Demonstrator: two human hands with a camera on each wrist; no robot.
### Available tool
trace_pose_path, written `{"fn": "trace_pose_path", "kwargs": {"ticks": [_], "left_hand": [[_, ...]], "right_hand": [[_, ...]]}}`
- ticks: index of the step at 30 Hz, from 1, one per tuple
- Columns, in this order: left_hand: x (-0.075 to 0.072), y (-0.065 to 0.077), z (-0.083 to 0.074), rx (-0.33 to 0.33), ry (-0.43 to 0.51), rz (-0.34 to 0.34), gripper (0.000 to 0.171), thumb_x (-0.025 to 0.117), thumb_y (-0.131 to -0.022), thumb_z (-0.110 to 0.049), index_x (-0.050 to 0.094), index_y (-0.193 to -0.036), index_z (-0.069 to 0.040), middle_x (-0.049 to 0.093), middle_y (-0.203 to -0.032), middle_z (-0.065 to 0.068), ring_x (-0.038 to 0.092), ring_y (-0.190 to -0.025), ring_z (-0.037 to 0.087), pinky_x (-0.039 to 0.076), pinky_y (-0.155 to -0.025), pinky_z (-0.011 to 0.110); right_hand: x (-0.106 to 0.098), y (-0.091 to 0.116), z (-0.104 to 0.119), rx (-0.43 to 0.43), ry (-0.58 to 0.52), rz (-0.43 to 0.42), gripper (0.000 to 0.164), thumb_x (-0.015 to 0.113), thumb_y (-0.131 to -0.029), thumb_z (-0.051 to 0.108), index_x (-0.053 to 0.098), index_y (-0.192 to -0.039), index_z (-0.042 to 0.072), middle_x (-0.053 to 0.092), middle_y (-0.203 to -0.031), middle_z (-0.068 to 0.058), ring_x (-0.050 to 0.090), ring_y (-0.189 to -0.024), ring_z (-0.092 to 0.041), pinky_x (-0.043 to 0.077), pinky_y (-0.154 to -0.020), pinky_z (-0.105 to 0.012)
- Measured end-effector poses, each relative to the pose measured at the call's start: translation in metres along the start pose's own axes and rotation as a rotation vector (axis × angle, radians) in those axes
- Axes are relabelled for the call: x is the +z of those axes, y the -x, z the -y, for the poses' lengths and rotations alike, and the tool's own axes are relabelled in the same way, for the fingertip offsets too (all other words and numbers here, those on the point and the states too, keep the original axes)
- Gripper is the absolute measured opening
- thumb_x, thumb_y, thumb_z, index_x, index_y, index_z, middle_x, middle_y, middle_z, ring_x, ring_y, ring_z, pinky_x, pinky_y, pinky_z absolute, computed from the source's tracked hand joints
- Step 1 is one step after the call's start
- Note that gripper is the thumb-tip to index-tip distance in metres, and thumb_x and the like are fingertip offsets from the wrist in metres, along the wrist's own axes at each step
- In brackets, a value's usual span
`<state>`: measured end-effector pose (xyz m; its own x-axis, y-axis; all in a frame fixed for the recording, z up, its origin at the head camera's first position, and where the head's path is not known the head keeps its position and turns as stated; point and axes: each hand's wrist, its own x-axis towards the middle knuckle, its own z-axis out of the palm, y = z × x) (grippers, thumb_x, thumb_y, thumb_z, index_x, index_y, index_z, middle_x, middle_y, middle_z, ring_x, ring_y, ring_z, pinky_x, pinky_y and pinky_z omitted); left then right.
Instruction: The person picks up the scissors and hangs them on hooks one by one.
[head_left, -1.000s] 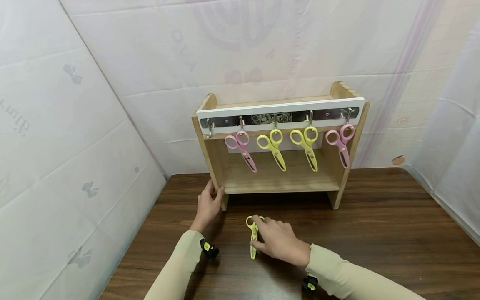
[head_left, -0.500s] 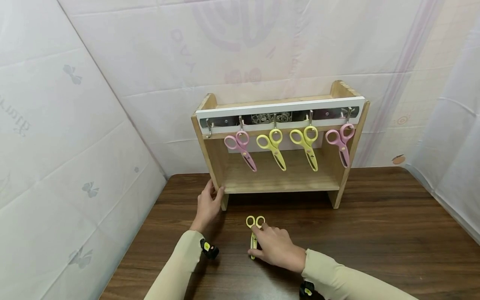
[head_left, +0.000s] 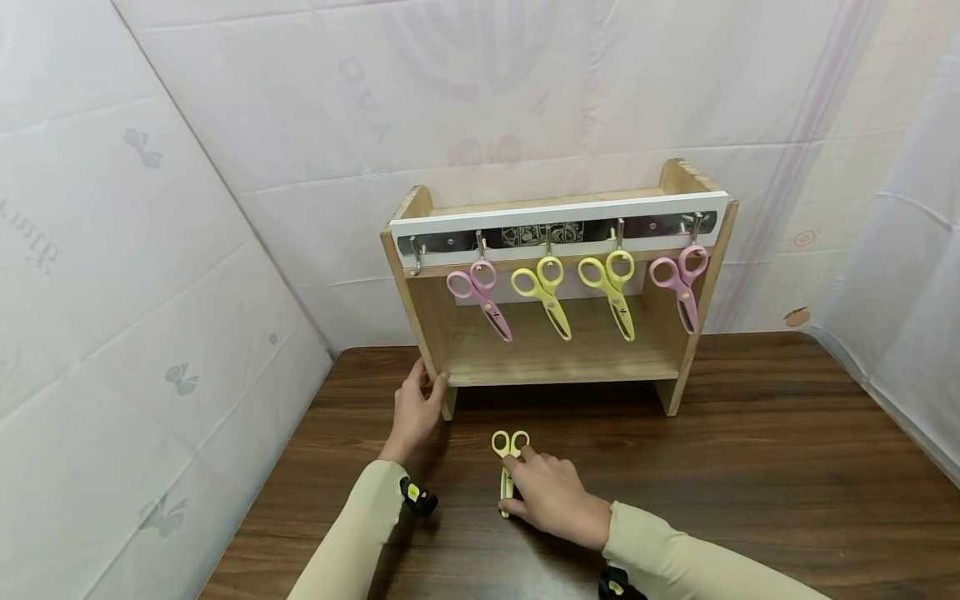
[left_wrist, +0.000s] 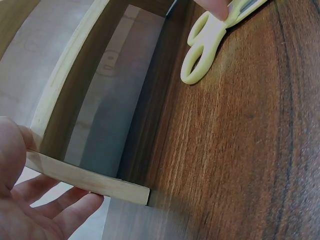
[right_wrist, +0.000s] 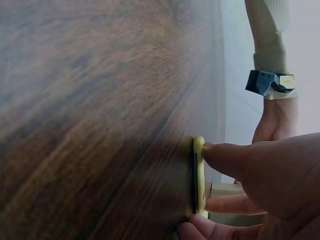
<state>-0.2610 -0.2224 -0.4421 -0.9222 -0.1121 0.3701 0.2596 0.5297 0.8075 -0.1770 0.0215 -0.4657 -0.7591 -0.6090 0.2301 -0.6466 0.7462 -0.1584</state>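
Note:
A wooden shelf (head_left: pixel 562 368) stands at the back of the table. My left hand (head_left: pixel 411 421) grips its left side panel low down, thumb in front and fingers behind; the left wrist view shows this panel edge (left_wrist: pixel 95 182) between them. In front of the shelf, a pair of yellow scissors (head_left: pixel 506 492) lies flat on the table, handle rings toward the shelf. My right hand (head_left: pixel 551 493) pinches them along their length, thumb at the blade tip and fingers near the pivot. Seen from the right wrist, the scissors (right_wrist: pixel 201 175) appear edge-on against the wood.
Along the shelf's white hook rail (head_left: pixel 562 207) hang pink scissors (head_left: pixel 488 307), two yellow pairs including the left yellow scissors (head_left: pixel 551 305), and pink scissors (head_left: pixel 684 296) at the right. The leftmost hook (head_left: pixel 416 260) is bare. Patterned cloth walls (head_left: pixel 330 125) surround the dark table (head_left: pixel 787 467).
My right hand has slid back from the handle rings toward the blades of the yellow scissors, uncovering both rings. The scissors and my left hand stay in place.

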Motion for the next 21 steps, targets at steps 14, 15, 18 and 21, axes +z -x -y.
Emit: {"fn": "trace_pose_path", "kwargs": {"ticks": [14,15,18,21], "left_hand": [[0.0,0.0,-0.001,-0.008,-0.005,0.006,0.044,0.059,-0.107,-0.021,0.051,-0.149,-0.01,0.064,-0.132,0.027,0.068,-0.114,0.038,0.06,-0.087,0.051],[0.0,0.0,-0.001,-0.008,-0.008,0.002,0.044,0.059,-0.107,-0.021,0.051,-0.148,-0.009,0.064,-0.131,0.027,0.069,-0.113,0.038,0.061,-0.087,0.051],[0.001,0.0,-0.001,-0.007,-0.018,-0.008,0.043,0.06,-0.106,-0.02,0.052,-0.147,-0.008,0.065,-0.131,0.027,0.069,-0.113,0.038,0.061,-0.087,0.05],[0.001,-0.001,-0.001,-0.01,-0.024,-0.013,0.043,0.06,-0.106,-0.02,0.052,-0.147,-0.008,0.065,-0.131,0.027,0.069,-0.114,0.038,0.06,-0.087,0.05]], "right_hand": [[-0.011,-0.002,-0.007,-0.023,-0.15,0.17,0.042,0.086,-0.086,0.033,0.071,-0.122,0.019,0.064,-0.107,0.002,0.062,-0.079,-0.012,0.049,-0.051,-0.03],[-0.014,-0.001,-0.01,-0.036,-0.174,0.193,0.043,0.086,-0.086,0.029,0.07,-0.125,0.019,0.064,-0.108,0.003,0.062,-0.081,-0.011,0.049,-0.053,-0.029],[-0.019,0.001,-0.02,-0.095,-0.231,0.232,0.046,0.085,-0.087,0.018,0.067,-0.13,0.02,0.062,-0.106,0.007,0.059,-0.082,-0.008,0.049,-0.058,-0.027],[-0.024,0.004,-0.03,-0.15,-0.27,0.251,0.049,0.082,-0.087,0.007,0.065,-0.131,0.021,0.058,-0.097,0.009,0.052,-0.077,-0.005,0.046,-0.058,-0.025]]}}
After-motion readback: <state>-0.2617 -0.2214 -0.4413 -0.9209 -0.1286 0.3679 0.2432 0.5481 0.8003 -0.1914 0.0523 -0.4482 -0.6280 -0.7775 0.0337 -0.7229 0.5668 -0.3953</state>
